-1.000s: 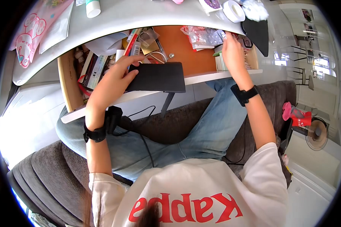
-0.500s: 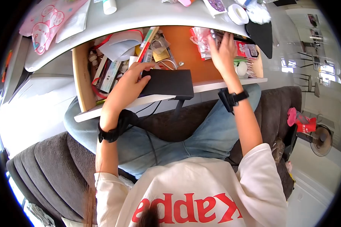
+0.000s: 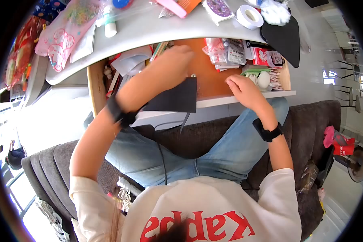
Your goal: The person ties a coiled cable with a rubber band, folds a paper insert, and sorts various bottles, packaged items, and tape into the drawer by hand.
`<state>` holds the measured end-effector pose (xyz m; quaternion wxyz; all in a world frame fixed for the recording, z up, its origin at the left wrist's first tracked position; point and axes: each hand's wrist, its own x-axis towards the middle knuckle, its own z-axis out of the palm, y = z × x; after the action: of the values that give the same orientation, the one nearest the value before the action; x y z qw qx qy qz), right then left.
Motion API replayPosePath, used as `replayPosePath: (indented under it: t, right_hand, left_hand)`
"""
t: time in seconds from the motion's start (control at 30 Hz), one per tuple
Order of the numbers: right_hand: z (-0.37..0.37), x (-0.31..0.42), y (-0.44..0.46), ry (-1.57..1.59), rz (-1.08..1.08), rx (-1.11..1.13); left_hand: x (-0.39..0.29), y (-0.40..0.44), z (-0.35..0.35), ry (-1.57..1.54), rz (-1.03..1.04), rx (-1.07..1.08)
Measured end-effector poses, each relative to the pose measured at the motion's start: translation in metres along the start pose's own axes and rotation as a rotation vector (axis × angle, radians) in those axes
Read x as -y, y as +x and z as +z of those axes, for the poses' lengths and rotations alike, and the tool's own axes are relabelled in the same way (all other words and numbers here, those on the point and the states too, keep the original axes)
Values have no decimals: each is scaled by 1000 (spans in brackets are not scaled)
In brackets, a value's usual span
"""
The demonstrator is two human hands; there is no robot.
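My left hand (image 3: 174, 66) is over the middle of the open drawer (image 3: 211, 86), above a flat black panel (image 3: 175, 98) at the drawer's front. It is blurred, and its fingers are turned away from view. At the drawer's front right, my right hand (image 3: 248, 92) has its fingers curled in; whatever they may hold is hidden. Beside it lie a round white object (image 3: 263, 80) and a bundle of cotton swabs (image 3: 275, 80). Farther back sit plastic-wrapped packets (image 3: 234, 52) and a red-and-white packet (image 3: 260, 56). Papers (image 3: 131, 60) fill the drawer's left part.
On the grey desktop (image 3: 149, 24) are a pink bag (image 3: 62, 44), a small white tube (image 3: 110, 27), a tape roll (image 3: 250, 17) and a purple-patterned item (image 3: 220, 10). A black flap (image 3: 284, 44) overhangs the right corner. A cable (image 3: 162, 157) crosses my lap.
My left hand has lifted off the black panel and moved right and up. My right hand has drawn back from the packets to the drawer's front. The view has shifted, showing more desktop.
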<state>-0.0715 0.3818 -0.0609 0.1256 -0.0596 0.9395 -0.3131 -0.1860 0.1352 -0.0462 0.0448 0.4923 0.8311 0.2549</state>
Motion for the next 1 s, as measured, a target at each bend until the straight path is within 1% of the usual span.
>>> replayPosePath:
  t: [0.07,0.13,0.2,0.23,0.3,0.33,0.4,0.43,0.47,0.57,0.6,0.7,0.77,0.83,0.9,1.0]
  right_hand:
    - [2,-12,5,-5,-19,4]
    - [8,-24,9,15,-14,38]
    - [19,-34,17,12,-5,71]
    - [21,-35,22,10,-1,86]
    - [20,-29,26,-72,83,132]
    - [19,-27,26,-110,125,162]
    - [21,-28,24,-69,133,137]
    - [21,-27,23,-47,138,127]
    - [19,-26,24,-17,154,186]
    - [25,-27,25,-97,84,147]
    - [26,-27,26,-79,138,154]
    - [33,-25,26,-189,169,84]
    - [36,-27,27,-196,145,40]
    - [33,-26,28,-192,133,10]
    - [26,-23,29,-180,138,-5]
    - [30,-27,28,-174,51,-87]
  left_hand:
    - [3,40,21,-53,-133,350]
    - [38,73,65,105,-22,556]
    - [92,92,128,-17,-266,613]
    - [76,100,114,-62,-335,542]
    - [43,105,88,-156,-478,406]
    - [44,110,87,-147,-566,495]
    - [47,104,89,-605,-605,279]
    - [35,102,84,-832,-622,164]
    - [24,104,78,-765,-698,203]
    - [14,109,72,-781,-817,237]
    - [18,110,75,-786,-833,256]
    - [23,109,86,-564,-940,276]
    - [33,108,90,-208,-644,467]
    - [61,98,109,-442,-683,374]
    - [96,82,140,-1267,-1001,-53]
    - [27,100,106,-1353,-978,-181]
